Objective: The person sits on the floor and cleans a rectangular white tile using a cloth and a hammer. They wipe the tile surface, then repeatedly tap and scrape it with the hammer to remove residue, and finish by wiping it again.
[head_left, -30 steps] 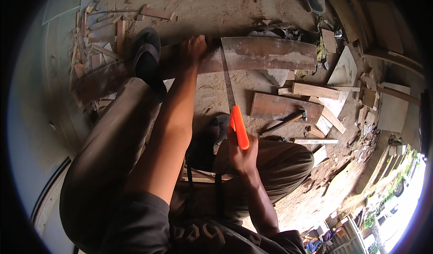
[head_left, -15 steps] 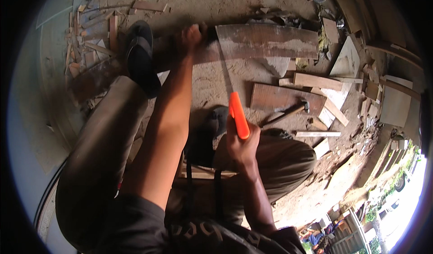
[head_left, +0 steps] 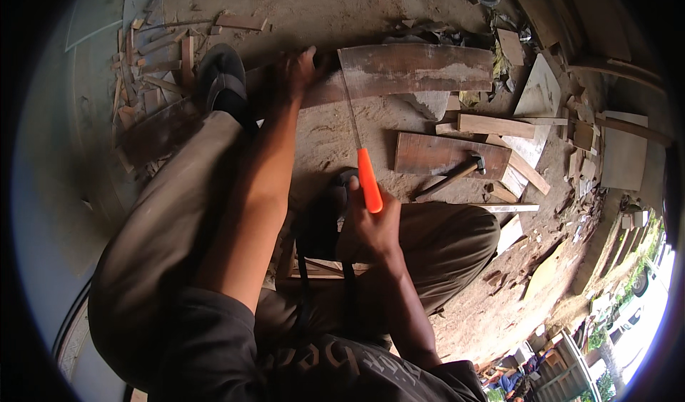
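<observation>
My right hand [head_left: 376, 224] is wrapped round the orange handle of a handsaw [head_left: 369, 181]. Its thin blade slants away from me and lies across a long dark wooden board [head_left: 421, 67] on the ground. Left of the blade, my left hand [head_left: 297, 72] grips the same board near its far edge, partly in shadow; some of its fingers are hidden. Beyond that hand, my left shoe [head_left: 222, 81] rests on the board, whose end runs on to the left. Pale worn patches mark the board's right part.
Right of the saw a hammer [head_left: 453, 176] lies on a short brown plank [head_left: 421, 154]. Wood strips [head_left: 496, 126] and offcuts are scattered beyond it. More scraps [head_left: 160, 67] lie at the far left. My bent right knee [head_left: 471, 234] is close to the sawing arm.
The saw handle has tilted and is seen more edge-on, and my right hand has shifted slightly left. My left hand has turned a little on the board. The whole view has shifted slightly.
</observation>
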`<state>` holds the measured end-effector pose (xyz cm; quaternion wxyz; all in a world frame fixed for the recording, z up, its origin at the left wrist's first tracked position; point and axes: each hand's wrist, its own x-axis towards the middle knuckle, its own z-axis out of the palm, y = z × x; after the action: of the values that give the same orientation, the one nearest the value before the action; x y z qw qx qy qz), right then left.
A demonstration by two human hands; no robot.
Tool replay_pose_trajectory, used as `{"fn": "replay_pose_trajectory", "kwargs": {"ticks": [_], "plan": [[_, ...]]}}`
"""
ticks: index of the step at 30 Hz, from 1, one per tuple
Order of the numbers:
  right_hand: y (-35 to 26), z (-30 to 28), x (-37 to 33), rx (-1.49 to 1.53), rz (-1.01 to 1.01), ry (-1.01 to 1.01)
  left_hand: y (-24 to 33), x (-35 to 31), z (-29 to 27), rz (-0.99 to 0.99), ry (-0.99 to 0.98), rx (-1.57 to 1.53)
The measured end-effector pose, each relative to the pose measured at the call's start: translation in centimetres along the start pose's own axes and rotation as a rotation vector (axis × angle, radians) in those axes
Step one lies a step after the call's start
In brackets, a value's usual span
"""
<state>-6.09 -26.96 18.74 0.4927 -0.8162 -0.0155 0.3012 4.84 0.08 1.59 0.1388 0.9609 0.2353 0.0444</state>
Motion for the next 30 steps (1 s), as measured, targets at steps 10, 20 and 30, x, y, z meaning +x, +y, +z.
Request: {"fn": "replay_pose_trajectory", "kwargs": {"ticks": [10,20,30], "plan": [[-6.7,-1.8,-2.6,-0.045,-0.182,0.017,-4.9,1.8,3.0,-0.004,-0.327,-0.186],[-6.4,-1.5,-0.5,-0.155,-0.156,0.143,2.0,1.3,-0.9,-0.008,-0.37,-0.136],[-2.5,-0.1,-3.4,-0.098,-0.098,0.171,3.5,-2.1,-2.5,0.016,-0.591,0.077]]}}
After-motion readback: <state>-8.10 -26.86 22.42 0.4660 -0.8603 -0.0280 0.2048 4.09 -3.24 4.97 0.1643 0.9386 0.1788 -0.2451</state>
